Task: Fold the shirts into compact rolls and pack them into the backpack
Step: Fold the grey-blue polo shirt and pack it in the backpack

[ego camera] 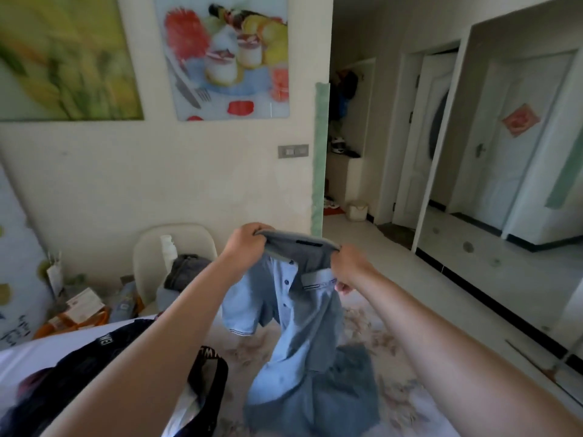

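The clearest writing is "WE" in white capitals on a dark band of the backpack (pixel 56 386). The backpack is navy-black woven fabric and lies at the lower left of the table (pixel 397 392), partly under the left forearm. One black webbing strap (pixel 209 373) loops up beside it and carries pale letters too blurred to read.

The polo shirt (pixel 293 326) hangs between the hands, above the middle of the table. It is light blue soft knit with a greyer blue collar, a placket of dark buttons and a chest pocket. The pocket is edged with a thin striped trim, and any lettering on it is too small to make out. One short sleeve shows a dark line at its cuff.

The left hand (pixel 246 244) is clenched round the left end of the collar. The right hand (pixel 350 268) pinches the right end, so the collar is stretched flat between them. The shirt's lower part drapes onto a darker grey-blue garment (pixel 347 402) lying crumpled on the pale floral tablecloth.

Two glossy picture panels hang on the cream wall behind. One panel (pixel 225 55) shows desserts, fruit, a knife and a fork. A white moulded chair (pixel 148 257) holds a dark grey garment. A red diamond-shaped paper (pixel 520 119) is stuck to a white panelled door, its characters unreadable.
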The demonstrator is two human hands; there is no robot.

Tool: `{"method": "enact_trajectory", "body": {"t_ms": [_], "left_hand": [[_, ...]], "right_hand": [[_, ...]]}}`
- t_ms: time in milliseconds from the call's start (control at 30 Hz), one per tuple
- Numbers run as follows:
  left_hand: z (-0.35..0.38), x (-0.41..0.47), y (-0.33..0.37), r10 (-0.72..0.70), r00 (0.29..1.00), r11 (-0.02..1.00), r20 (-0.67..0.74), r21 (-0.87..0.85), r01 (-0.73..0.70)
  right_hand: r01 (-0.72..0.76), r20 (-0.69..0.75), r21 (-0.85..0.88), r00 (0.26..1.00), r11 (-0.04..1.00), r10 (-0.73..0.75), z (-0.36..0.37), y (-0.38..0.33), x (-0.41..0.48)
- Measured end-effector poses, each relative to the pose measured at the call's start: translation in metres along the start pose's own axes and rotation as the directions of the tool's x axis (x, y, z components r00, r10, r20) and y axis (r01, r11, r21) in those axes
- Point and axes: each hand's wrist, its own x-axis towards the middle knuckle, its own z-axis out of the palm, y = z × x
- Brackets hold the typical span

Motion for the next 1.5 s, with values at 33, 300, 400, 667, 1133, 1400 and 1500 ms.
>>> {"method": "enact_trajectory", "body": {"t_ms": [33, 300, 400, 667, 1133, 1400, 1500], "left_hand": [[-0.011, -0.003, 0.005, 0.046, 0.998, 0.998, 0.031, 0.048, -0.048], [-0.081, -0.027, 0.031, 0.257, 0.936, 0.94, -0.239, 0.288, -0.185], [-0.092, -0.037, 0.045, 0.278, 0.903, 0.927, -0.327, 0.339, -0.162], [-0.094, -0.055, 0.081, 0.407, 0.821, 0.854, -0.4, 0.486, -0.186], [-0.071, -0.042, 0.063, 0.11, 0.978, 0.909, -0.175, 0.416, -0.028], [-0.006, -0.004, -0.061, 0.012, 1.0, 0.784, -0.004, 0.62, -0.007], [0.028, 0.011, -0.098, -0.032, 0.999, 0.702, 0.0, 0.712, 0.022]], "right_hand": [[-0.05, -0.008, 0.25, 0.999, 0.967, 0.054, -0.006, -0.01, -0.001], [0.227, -0.116, 0.382, 0.973, 0.896, -0.197, -0.046, -0.043, -0.016], [0.373, -0.193, 0.272, 0.924, 0.887, -0.329, -0.057, -0.046, -0.023], [0.488, -0.358, 0.259, 0.85, 0.834, -0.386, -0.088, -0.071, -0.051], [0.399, -0.04, 0.161, 0.917, 0.903, -0.398, -0.105, -0.037, -0.028], [0.218, 0.053, 0.087, 0.973, 0.972, -0.223, -0.016, 0.042, 0.036], [0.175, 0.064, 0.005, 0.982, 0.985, -0.175, 0.018, 0.073, 0.064]]}}
